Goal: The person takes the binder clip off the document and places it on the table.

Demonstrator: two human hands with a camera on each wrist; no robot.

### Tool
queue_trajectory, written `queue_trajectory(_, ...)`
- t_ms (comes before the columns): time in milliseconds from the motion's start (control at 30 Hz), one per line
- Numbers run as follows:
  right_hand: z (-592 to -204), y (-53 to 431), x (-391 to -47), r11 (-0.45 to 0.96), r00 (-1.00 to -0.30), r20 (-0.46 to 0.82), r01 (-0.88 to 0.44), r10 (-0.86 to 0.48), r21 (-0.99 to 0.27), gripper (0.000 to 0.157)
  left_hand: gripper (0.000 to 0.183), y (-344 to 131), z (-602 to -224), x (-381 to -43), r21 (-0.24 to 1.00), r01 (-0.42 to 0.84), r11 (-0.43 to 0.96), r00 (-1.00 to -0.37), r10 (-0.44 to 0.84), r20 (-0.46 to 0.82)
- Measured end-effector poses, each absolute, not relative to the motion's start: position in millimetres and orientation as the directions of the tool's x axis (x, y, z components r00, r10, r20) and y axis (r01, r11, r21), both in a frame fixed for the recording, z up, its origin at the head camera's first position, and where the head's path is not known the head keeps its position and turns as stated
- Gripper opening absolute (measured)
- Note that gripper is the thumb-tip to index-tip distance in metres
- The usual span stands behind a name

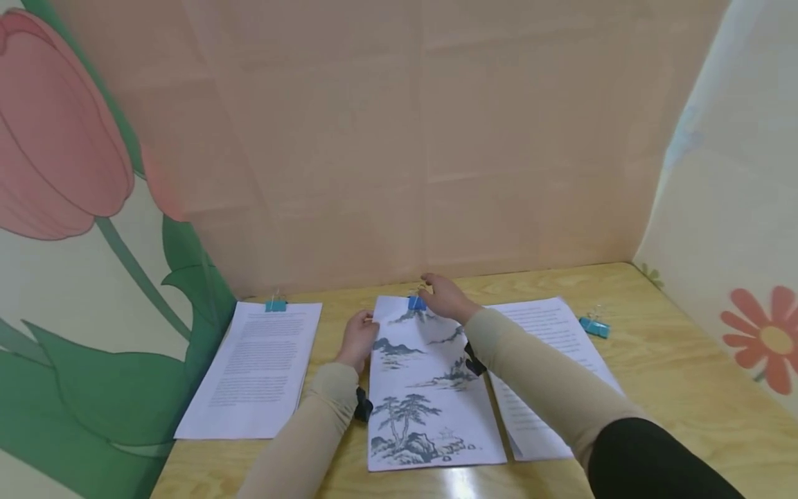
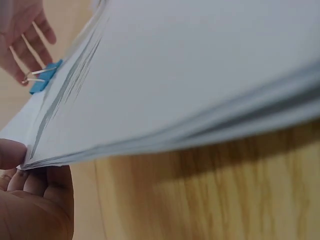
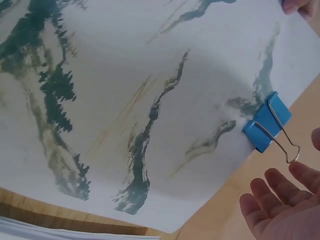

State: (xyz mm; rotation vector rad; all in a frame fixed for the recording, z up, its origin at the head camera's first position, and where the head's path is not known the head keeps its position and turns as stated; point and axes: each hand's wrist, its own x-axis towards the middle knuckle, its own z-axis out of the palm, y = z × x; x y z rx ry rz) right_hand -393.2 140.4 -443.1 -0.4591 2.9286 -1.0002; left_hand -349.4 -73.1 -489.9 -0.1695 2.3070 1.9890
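A stack of paper [image 1: 424,381] printed with an ink landscape of pines, rocks and hills lies in the middle of the table. At its top edge sits a blue binder clip [image 3: 268,124], its wire handles pointing outward. My left hand [image 1: 357,339] pinches the stack near the upper left corner, thumb on top and fingers beneath. In the left wrist view the sheets' edges [image 2: 175,140] rise off the wood there. Beside the clip, my right hand [image 3: 290,210] has its fingers spread and relaxed, one fingertip right at the wire loop.
To the left lies a text stack [image 1: 262,367] with a teal binder clip [image 1: 276,305] on its top edge. Another text stack [image 1: 548,346] lies right, partly under my right forearm. A loose teal clip [image 1: 595,327] rests beyond it. A draped wall [image 1: 374,138] borders the table's back.
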Motion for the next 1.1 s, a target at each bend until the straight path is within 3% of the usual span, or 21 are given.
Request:
queue_trajectory(533,-434.7,134.2,-394.2,0.747,-0.954,0.043,-0.259,-0.296,-0.612,0.049,0.023,-74.0,-481.7,-342.5,0.982,-0.151,0.115,-0.988,0.022,-0.155)
queue_trajectory(1100,-435.2,147.3,-394.9,0.587,-0.941,-0.072,-0.146,-0.332,-0.797,0.05,0.02,-75.7,-488.4,-343.2,0.983,-0.139,0.119,-0.99,0.021,-0.143)
